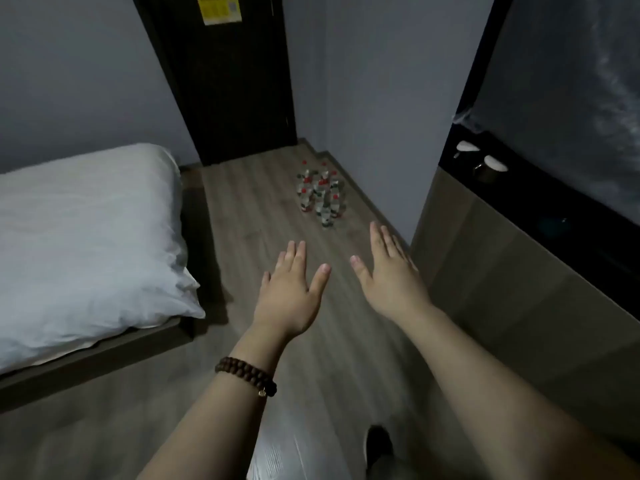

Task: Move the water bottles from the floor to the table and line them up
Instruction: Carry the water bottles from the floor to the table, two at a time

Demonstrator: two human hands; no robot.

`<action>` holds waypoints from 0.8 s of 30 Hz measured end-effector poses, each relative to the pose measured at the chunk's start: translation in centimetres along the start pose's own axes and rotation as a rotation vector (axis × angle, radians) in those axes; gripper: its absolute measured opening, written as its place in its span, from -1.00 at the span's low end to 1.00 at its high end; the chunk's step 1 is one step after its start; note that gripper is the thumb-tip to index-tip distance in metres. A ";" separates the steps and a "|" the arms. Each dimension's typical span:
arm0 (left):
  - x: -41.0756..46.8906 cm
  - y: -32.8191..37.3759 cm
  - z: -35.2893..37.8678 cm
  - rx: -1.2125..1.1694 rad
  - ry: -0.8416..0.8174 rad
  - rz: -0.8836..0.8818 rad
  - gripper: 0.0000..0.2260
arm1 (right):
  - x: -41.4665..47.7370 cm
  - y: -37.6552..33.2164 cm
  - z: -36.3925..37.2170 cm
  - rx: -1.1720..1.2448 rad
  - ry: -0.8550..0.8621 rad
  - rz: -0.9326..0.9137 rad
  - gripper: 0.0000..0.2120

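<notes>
A cluster of several clear water bottles point(320, 195) with red caps and red-green labels stands upright on the wooden floor point(249, 216), near the wall corner ahead. My left hand point(291, 296) is stretched forward, palm down, fingers apart, holding nothing; a dark bead bracelet point(246, 375) circles its wrist. My right hand point(389, 275) is also extended, flat and empty, a little right of the left. Both hands hover well short of the bottles. The dark table top point(540, 216) lies at the right, above a wood-panel front.
A bed with a white duvet point(86, 237) fills the left side. A dark door point(235, 81) with a yellow notice closes the far end. Two upturned cups point(481, 161) sit on the dark top at the right. A dark shoe point(379, 445) shows at the bottom.
</notes>
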State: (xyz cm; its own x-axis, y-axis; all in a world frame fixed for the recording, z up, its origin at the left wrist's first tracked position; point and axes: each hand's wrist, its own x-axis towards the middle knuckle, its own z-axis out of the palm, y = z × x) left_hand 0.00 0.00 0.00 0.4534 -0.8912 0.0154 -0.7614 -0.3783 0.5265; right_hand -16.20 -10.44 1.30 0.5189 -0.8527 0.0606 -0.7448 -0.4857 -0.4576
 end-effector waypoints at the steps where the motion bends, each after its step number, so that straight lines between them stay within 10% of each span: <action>1: 1.5 -0.3 0.5 -0.001 -0.022 -0.006 -0.27 | 1.5 0.3 0.6 0.024 -0.007 0.013 -0.28; 24: 45.6 -10.8 0.6 -0.208 -0.209 -0.225 -0.38 | 47.8 -0.4 12.3 0.178 -0.209 0.055 -0.38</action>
State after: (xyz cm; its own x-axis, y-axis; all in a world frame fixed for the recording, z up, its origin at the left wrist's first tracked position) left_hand 28.62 -36.67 -5.52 0.4782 -0.8314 -0.2832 -0.5333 -0.5311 0.6584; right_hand 14.09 -48.62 -6.49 0.5690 -0.8095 -0.1444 -0.6980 -0.3827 -0.6053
